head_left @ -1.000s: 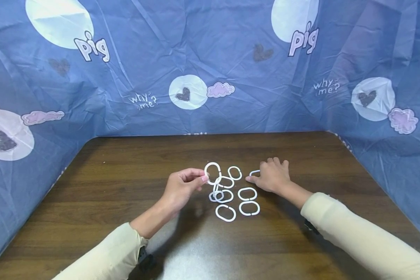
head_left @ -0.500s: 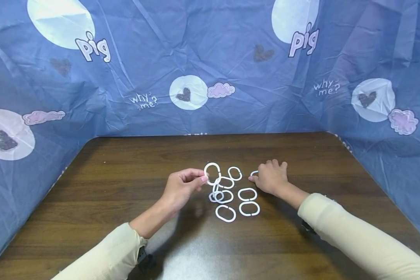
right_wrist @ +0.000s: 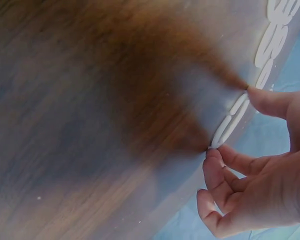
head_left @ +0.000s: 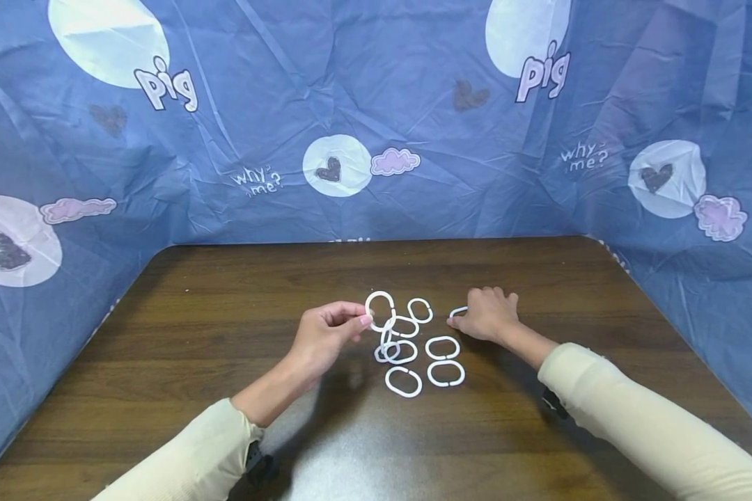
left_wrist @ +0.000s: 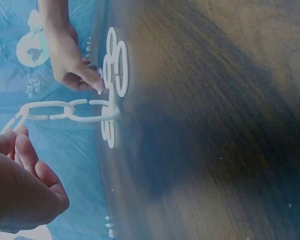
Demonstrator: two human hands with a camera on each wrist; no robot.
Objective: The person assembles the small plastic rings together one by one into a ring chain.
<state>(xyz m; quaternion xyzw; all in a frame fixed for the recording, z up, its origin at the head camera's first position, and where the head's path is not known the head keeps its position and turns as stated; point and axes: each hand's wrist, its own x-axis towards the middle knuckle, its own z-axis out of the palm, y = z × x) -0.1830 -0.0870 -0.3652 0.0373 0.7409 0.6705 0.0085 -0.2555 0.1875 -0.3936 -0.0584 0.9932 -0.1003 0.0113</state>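
Observation:
My left hand (head_left: 326, 335) pinches a white plastic C-shaped chain link (head_left: 381, 293) between thumb and fingertips, raised over the table. From it hangs a short chain (left_wrist: 46, 104) of joined links, whose lower end reaches down to the tabletop in the left wrist view. Farther right, my right hand (head_left: 490, 315) is low at the table. Its thumb (right_wrist: 265, 101) and a finger (right_wrist: 234, 159) span a single white link (right_wrist: 222, 132) lying flat, one at each end. In the head view most of that link is hidden behind the hand.
Several loose white links lie between the hands, among them an upper link (head_left: 442, 338), a lower link (head_left: 446, 385) and a front link (head_left: 403, 369). They rest on a brown wood-grain table (head_left: 238, 278). A printed blue cloth (head_left: 225, 90) stands around its back and sides.
My right hand has shifted slightly, first left and then back right, staying at the same link. The left hand and its chain have hardly moved.

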